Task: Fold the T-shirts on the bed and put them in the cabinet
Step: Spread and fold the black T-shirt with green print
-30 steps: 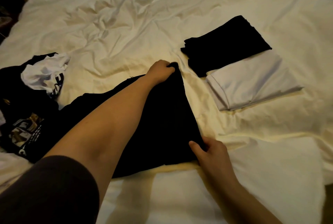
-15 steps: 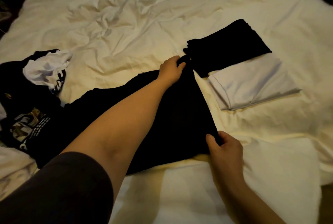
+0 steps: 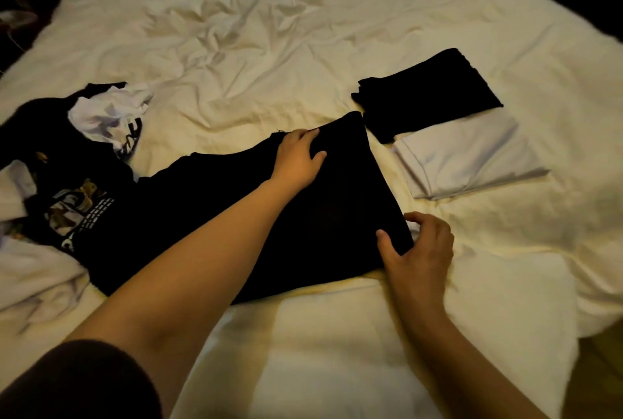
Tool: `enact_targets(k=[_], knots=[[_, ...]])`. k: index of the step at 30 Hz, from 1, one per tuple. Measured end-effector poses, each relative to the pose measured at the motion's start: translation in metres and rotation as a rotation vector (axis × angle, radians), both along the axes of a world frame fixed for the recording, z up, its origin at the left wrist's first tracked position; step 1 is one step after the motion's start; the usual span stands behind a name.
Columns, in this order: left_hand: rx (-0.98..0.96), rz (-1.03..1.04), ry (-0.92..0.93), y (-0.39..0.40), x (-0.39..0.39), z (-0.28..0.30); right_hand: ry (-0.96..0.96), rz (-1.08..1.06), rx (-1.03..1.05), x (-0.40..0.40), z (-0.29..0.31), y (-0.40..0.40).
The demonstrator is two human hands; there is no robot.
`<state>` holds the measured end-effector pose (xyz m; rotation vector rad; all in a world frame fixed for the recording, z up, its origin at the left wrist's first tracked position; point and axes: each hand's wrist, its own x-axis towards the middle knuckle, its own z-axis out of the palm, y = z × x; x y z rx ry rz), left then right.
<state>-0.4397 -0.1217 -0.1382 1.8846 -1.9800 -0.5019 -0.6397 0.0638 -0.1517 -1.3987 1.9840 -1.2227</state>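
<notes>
A black T-shirt (image 3: pixel 330 202) lies partly folded across the middle of the bed (image 3: pixel 269 47), its right edge straight. My left hand (image 3: pixel 298 157) rests flat on its far end, just short of the far right corner, fingers extended. My right hand (image 3: pixel 418 246) pinches the near right corner, thumb on top and fingers curled round the edge. Just right of it lie a folded black T-shirt (image 3: pixel 428 91) and, overlapping its near edge, a folded white T-shirt (image 3: pixel 468 155).
At the left edge sits a heap of unfolded clothes: a black printed T-shirt (image 3: pixel 77 209) and a crumpled white one (image 3: pixel 108 115). A white pillow or folded cover (image 3: pixel 371 351) lies along the near edge. Dark floor surrounds the bed.
Both hands carried the black T-shirt's edge to the right, toward the folded pile. My left hand let go of the far corner and now lies flat on the cloth.
</notes>
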Motion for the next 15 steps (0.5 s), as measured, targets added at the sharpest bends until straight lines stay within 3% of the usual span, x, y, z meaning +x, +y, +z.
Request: enact_targets(k=[6,11,15], knots=[[0.004,0.092,-0.120,0.088,0.061,-0.010,0.084,0.126,-0.093,0.020,0.010,0.001],[-0.077,0.304,-0.067,0.164,0.098,-0.010,0.077,0.449,-0.120,0.072,0.024,0.005],[-0.127,0.430,-0.006,0.215,0.118,-0.012,0.212,0.713,-0.083,0.129,0.031,0.004]])
